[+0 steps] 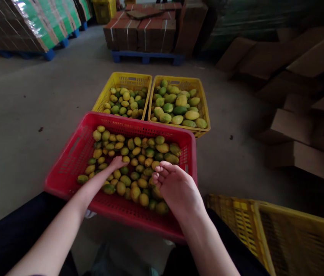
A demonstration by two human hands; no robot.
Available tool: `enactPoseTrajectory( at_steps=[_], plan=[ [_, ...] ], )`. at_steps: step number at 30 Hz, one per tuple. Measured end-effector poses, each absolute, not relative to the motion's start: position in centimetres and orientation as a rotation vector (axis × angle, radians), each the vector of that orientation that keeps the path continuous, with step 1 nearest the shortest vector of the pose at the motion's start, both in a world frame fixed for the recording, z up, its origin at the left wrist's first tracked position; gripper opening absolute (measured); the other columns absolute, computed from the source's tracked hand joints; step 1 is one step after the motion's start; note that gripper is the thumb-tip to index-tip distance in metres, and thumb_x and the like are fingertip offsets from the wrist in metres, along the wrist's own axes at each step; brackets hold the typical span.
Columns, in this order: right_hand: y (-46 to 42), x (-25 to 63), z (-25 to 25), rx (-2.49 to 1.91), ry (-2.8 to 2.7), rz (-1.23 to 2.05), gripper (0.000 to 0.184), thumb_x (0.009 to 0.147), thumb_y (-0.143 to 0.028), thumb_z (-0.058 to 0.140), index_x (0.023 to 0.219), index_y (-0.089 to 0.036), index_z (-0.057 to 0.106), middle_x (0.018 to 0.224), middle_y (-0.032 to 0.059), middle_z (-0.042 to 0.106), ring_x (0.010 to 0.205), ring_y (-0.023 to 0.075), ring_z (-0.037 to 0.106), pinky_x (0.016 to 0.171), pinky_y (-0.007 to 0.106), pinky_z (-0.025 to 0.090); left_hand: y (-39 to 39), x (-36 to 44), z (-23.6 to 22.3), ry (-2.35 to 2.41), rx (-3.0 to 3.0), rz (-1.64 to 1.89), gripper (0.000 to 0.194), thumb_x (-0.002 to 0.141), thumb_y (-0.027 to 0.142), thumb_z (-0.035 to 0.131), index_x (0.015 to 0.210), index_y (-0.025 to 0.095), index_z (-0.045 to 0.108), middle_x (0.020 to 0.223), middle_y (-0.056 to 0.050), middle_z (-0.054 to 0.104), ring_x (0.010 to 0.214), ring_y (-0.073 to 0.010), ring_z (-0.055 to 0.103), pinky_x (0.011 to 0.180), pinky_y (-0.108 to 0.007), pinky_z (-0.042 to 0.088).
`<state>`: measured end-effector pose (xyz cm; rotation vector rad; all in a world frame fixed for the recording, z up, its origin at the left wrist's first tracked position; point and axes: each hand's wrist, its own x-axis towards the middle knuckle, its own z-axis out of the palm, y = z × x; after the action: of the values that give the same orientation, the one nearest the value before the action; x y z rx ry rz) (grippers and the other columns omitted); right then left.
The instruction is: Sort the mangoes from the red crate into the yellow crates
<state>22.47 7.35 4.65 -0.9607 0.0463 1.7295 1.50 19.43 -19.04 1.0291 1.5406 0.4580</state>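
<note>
A red plastic crate (72,161) tilts toward me, holding several small green and yellow mangoes (138,153). My left hand (117,162) reaches into the middle of the pile, fingers curled down on the fruit; what it grips is hidden. My right hand (176,186) hovers over the crate's right side with its fingers curled inward, and no fruit shows in it. Both forearms are bare.
Two yellow crates stand behind the red one: the left crate (121,79) holds small mangoes, the right crate (200,96) larger ones. Another yellow crate (294,237) lies at my right. Flattened cardboard boxes (294,126) pile at right; stacked cartons on blue pallets (144,57) stand behind.
</note>
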Motion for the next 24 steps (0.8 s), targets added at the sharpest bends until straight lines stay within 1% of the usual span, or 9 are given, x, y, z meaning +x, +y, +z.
enactPoseTrajectory(
  at_steps=[3, 5, 9, 13, 15, 17, 19, 21, 24],
  plan=[
    [7.5, 21.7, 5.2, -1.083, 0.039, 1.693, 0.004, 0.064, -0.017, 0.058, 0.065, -0.015, 0.062, 0.065, 0.0031, 0.065, 0.06, 0.0135, 0.059, 0.06, 0.025, 0.044, 19.7, 1.0, -15.1, 1.559, 1.224, 0.288, 0.029, 0.051, 0.021, 0.081, 0.052, 0.017, 0.052, 0.063, -0.004, 0.062, 0.095, -0.0294, 0.059, 0.076, -0.028, 0.044],
    [7.8, 21.1, 5.4, -1.216, 0.067, 1.6, 0.005, 0.066, -0.02, 0.057, 0.067, -0.018, 0.062, 0.073, 0.0028, 0.066, 0.067, 0.0154, 0.06, 0.065, 0.028, 0.045, 19.6, 1.0, -11.1, 1.5, 1.409, 0.221, 0.03, 0.049, 0.031, 0.083, 0.061, 0.016, 0.061, 0.069, -0.004, 0.066, 0.09, -0.0284, 0.06, 0.077, -0.029, 0.044],
    [8.0, 19.9, 5.9, -1.405, 0.136, 1.472, 0.01, 0.069, -0.032, 0.064, 0.076, -0.025, 0.063, 0.074, -0.0012, 0.062, 0.075, 0.0188, 0.058, 0.072, 0.036, 0.048, 18.1, 1.9, -0.8, 1.098, 1.852, 0.215, 0.049, 0.066, 0.05, 0.071, 0.098, 0.013, 0.066, 0.094, -0.007, 0.07, 0.09, -0.0249, 0.064, 0.078, -0.031, 0.047],
    [7.4, 18.9, 6.4, -1.159, 0.122, 1.727, 0.021, 0.07, -0.039, 0.069, 0.083, -0.023, 0.064, 0.073, 0.0014, 0.063, 0.075, 0.0211, 0.062, 0.07, 0.039, 0.053, 16.7, 2.8, 5.1, 0.822, 1.893, 0.539, 0.045, 0.082, 0.045, 0.058, 0.119, 0.019, 0.057, 0.12, -0.008, 0.063, 0.114, -0.0225, 0.057, 0.093, -0.033, 0.045],
    [7.1, 18.8, 6.3, -1.032, 0.132, 1.759, 0.016, 0.07, -0.03, 0.071, 0.079, -0.02, 0.062, 0.072, 0.0017, 0.065, 0.071, 0.0187, 0.064, 0.067, 0.034, 0.055, 17.1, 2.8, 3.7, 0.881, 1.907, 0.715, 0.037, 0.088, 0.04, 0.05, 0.118, 0.02, 0.056, 0.123, -0.008, 0.061, 0.117, -0.021, 0.054, 0.098, -0.034, 0.043],
    [6.9, 18.9, 6.0, -1.027, 0.18, 1.715, 0.012, 0.07, -0.022, 0.07, 0.076, -0.019, 0.06, 0.069, 0.0011, 0.066, 0.065, 0.0161, 0.064, 0.061, 0.029, 0.056, 17.8, 2.3, -0.3, 1.11, 1.893, 0.713, 0.03, 0.089, 0.035, 0.047, 0.111, 0.018, 0.058, 0.118, -0.009, 0.062, 0.113, -0.0205, 0.056, 0.096, -0.033, 0.043],
    [6.9, 19.2, 5.8, -1.061, 0.234, 1.696, 0.01, 0.071, -0.021, 0.069, 0.076, -0.018, 0.06, 0.066, 0.0016, 0.067, 0.063, 0.0164, 0.066, 0.057, 0.027, 0.057, 18.5, 1.4, -5.5, 1.475, 1.798, 0.417, 0.019, 0.083, 0.026, 0.055, 0.099, 0.017, 0.06, 0.116, -0.01, 0.062, 0.113, -0.0211, 0.055, 0.097, -0.03, 0.04],
    [6.8, 19.6, 5.7, -1.077, 0.269, 1.713, 0.012, 0.073, -0.025, 0.069, 0.078, -0.017, 0.062, 0.067, 0.0038, 0.069, 0.065, 0.0188, 0.068, 0.055, 0.027, 0.058, 18.8, 0.2, -10.2, 1.62, 1.701, 0.275, 0.019, 0.073, 0.021, 0.065, 0.09, 0.013, 0.06, 0.11, -0.014, 0.063, 0.113, -0.0271, 0.055, 0.095, -0.033, 0.04],
    [6.5, 20.6, 5.8, -1.078, 0.28, 1.692, 0.019, 0.071, -0.029, 0.07, 0.084, -0.018, 0.063, 0.074, 0.0059, 0.072, 0.071, 0.0224, 0.071, 0.053, 0.028, 0.058, 18.9, -1.3, -15.0, 1.794, 1.556, 0.157, 0.027, 0.07, 0.018, 0.069, 0.094, 0.01, 0.059, 0.112, -0.019, 0.061, 0.116, -0.0328, 0.051, 0.094, -0.038, 0.04]
  ],
)
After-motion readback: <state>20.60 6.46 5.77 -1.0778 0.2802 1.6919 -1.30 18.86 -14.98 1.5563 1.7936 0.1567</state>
